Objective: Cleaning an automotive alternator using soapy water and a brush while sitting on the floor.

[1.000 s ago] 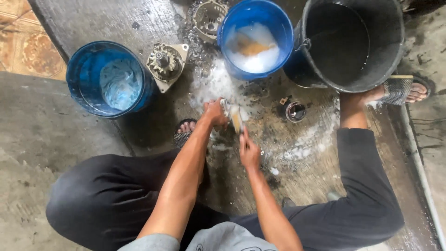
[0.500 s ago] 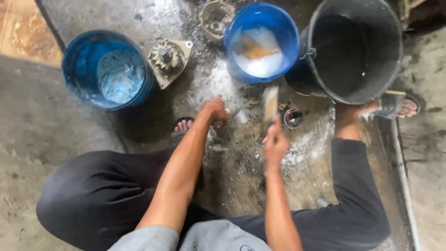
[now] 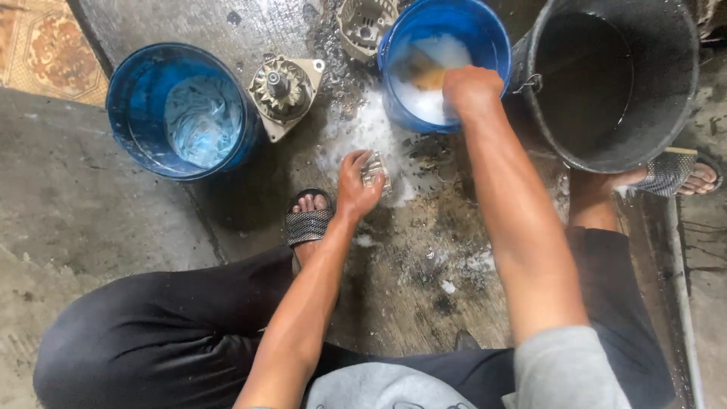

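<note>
My left hand (image 3: 356, 185) rests low on the wet, soapy concrete and grips a small metal part (image 3: 373, 168). My right hand (image 3: 471, 91) reaches over the rim of a blue tub (image 3: 394, 45) of foamy water and holds a wooden-backed brush (image 3: 424, 74) dipped in the suds. White foam spreads on the ground between the two hands.
A second blue tub (image 3: 136, 121) with soapy water stands at the left. A toothed metal machine part (image 3: 282, 89) lies beside it, another metal housing (image 3: 362, 24) at the top. A large black bucket (image 3: 681, 98) stands at right. My sandalled feet (image 3: 309, 220) are planted on the ground.
My right hand has lifted the brush away from the small part and carried it up into the blue tub of foam. My left hand has stayed on the part.
</note>
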